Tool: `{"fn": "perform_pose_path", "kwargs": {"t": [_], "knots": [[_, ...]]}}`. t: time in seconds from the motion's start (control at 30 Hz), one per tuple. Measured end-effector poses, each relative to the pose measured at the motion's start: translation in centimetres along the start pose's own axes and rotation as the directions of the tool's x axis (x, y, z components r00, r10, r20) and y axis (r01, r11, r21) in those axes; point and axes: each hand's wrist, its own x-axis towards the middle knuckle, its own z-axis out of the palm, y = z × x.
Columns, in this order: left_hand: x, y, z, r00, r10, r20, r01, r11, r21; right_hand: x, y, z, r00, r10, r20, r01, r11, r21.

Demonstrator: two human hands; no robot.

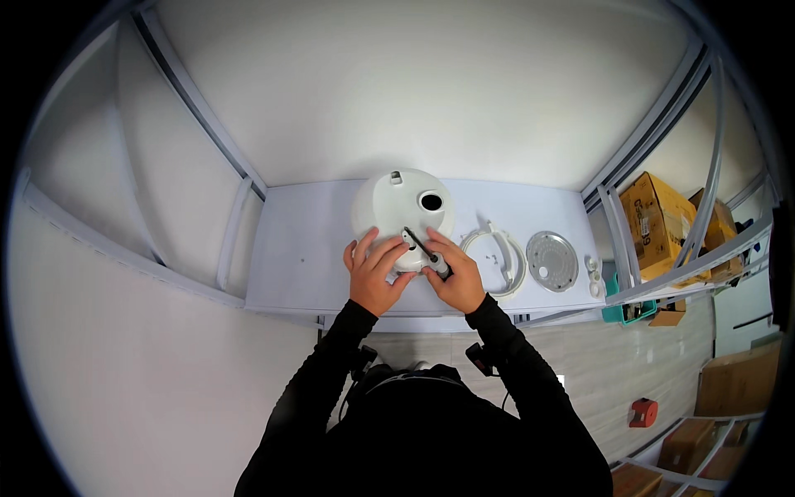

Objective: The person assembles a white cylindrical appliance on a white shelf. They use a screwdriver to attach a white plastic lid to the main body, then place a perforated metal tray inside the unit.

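Observation:
A white, domed appliance lid (389,203) with a dark round hole lies on the table before me. My left hand (374,269) is closed over its near left part, fingers spread across the top and thumb at the near edge. In my right hand (458,275) is a screwdriver (440,265) with a grey and black handle. Its dark shaft slants up and left over the lid, near my left fingertips. Whether the tip sits in a screw is too small to tell. Right of my hands lies a white ring (520,269) with small pieces inside it.
A perforated silver disc (552,261) and small white parts (594,277) lie on the right of the white table (290,224). Cardboard boxes (658,228) and a teal bin (638,311) stand beyond the frame. On the floor behind right is a red object (643,412).

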Motion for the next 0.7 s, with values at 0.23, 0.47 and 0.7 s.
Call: {"fn": "perform_pose_path", "kwargs": {"t": [0.23, 0.47, 0.7], "knots": [[-0.3, -0.2, 0.3, 1.000, 0.010, -0.028, -0.010, 1.000, 0.016, 0.8, 0.2, -0.9, 0.991, 0.001, 0.130, -0.006, 0.999, 0.039], [-0.5, 0.4, 0.8, 0.999, -0.024, -0.038, 0.024, 1.000, -0.010, 1.1, 0.9, -1.1, 0.990, -0.023, 0.142, 0.018, 0.999, 0.043], [0.4, 1.5, -0.3, 0.999, -0.038, 0.020, 0.037, 0.998, 0.060, 1.3, 0.8, -1.0, 0.993, -0.008, 0.121, -0.005, 0.995, 0.100]]}}
